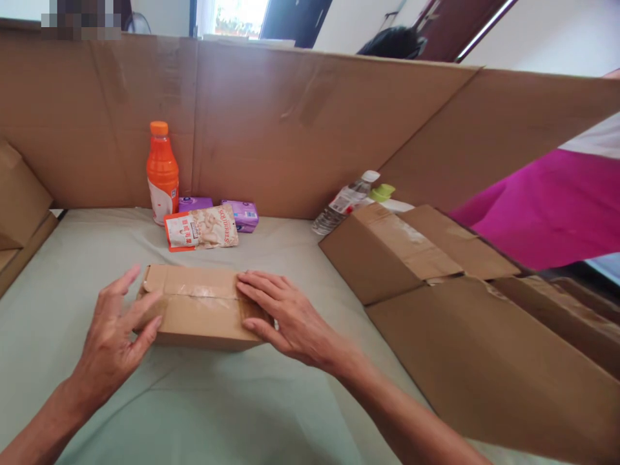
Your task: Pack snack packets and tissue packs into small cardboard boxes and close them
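Note:
A small taped cardboard box (201,316) lies on the pale green cloth in front of me, its top flaps closed along a strip of clear tape. My right hand (285,313) rests on the box's right end, fingers stretched across the top. At the left end is my left hand (119,323), with its fingers spread and the thumb near the box's edge; whether it touches the box I cannot tell. Just behind the box lies a snack pouch (213,227) marked "SQUIRRELS", leaning on two purple packs (245,216). An orange drink bottle (162,174) stands upright beside them.
A cardboard wall (271,129) closes off the back. On the right are larger open cardboard boxes (484,361), with a tilted clear water bottle (346,203) and a green-capped item (382,192) behind them. Another carton (22,200) stands at the left. Magenta clothing (547,206) shows at far right.

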The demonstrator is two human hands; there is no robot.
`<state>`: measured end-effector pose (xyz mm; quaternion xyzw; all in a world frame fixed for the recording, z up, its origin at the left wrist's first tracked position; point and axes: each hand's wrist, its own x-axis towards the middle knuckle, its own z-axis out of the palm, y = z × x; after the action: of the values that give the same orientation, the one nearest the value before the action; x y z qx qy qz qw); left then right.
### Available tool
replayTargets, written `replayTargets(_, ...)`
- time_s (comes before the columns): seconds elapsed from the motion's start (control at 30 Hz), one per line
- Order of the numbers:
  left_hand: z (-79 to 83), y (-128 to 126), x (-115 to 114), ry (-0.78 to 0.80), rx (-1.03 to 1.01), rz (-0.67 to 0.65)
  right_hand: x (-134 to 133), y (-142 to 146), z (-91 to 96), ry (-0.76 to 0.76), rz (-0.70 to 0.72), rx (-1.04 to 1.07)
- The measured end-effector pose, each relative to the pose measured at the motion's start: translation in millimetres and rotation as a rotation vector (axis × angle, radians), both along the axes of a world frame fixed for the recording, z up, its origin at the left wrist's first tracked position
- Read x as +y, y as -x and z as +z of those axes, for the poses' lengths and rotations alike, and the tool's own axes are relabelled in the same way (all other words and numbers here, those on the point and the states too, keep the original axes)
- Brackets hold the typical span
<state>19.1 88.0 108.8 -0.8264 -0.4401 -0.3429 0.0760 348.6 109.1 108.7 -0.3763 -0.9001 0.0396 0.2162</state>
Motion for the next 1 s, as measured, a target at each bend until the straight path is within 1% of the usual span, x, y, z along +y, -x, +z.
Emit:
replayTargets(0.1,-4.1,6.9,-3.0,0.020,0.082,-0.083,-9.6,-8.7,-15.6,0.010,0.058,-0.024)
replayTargets(0.17,-7.4,13.4,-7.0,0.000,0.128,-0.076,-13.3,-14.1,-23.8,0.002,0.078,-0.027)
replayTargets(0.27,-9.8,22.8,-10.8,-0.057,0.204,-0.044,-7.8,-16.1,-31.4,-0.002,0.067,-0.007)
replayTargets(0.33,-9.0,26.9,-9.4,-0.058,0.220,-0.060,0.8,-13.1,-33.7,0.006,0.100,0.049)
replayTargets(0.4,-7.3,28.2,-4.6,-0.031,0.201,-0.097,8.5,-9.9,-34.4,0.004,0.141,0.109)
replayTargets(0.47,-6.6,25.3,3.9,-0.020,0.180,-0.131,11.9,-10.9,-33.7,-0.009,0.147,0.132)
replayTargets(0.57,-10.5,7.3,25.8,-0.049,0.163,-0.189,5.9,-27.7,-31.5,-0.004,0.093,0.118)
replayTargets(0.63,-15.7,-17.6,47.5,-0.075,0.140,-0.244,-4.9,-49.2,-30.3,0.011,-0.005,0.104)
replayTargets(0.67,-18.3,-34.4,60.2,-0.067,0.123,-0.277,-11.6,-61.8,-30.2,0.014,-0.074,0.098)
replayTargets(0.73,-21.9,-75.8,89.0,-0.008,0.101,-0.347,-24.6,-88.6,-30.7,0.007,-0.228,0.084)
replayTargets(0.8,-22.5,-125.0,121.4,0.079,0.110,-0.403,-32.4,-114.6,-32.2,-0.011,-0.392,0.063)
replayTargets(0.87,-20.5,-177.9,155.2,0.135,0.135,-0.435,-31.5,-137.1,-33.9,-0.026,-0.553,0.032)
replayTargets(0.93,-17.9,-229.6,186.1,0.181,0.148,-0.451,-22.6,-153.9,-35.7,-0.044,-0.707,0.002)
replayTargets(1.0,-16.4,-275.2,209.6,0.221,0.144,-0.443,-9.8,-164.1,-37.5,-0.074,-0.844,-0.019)
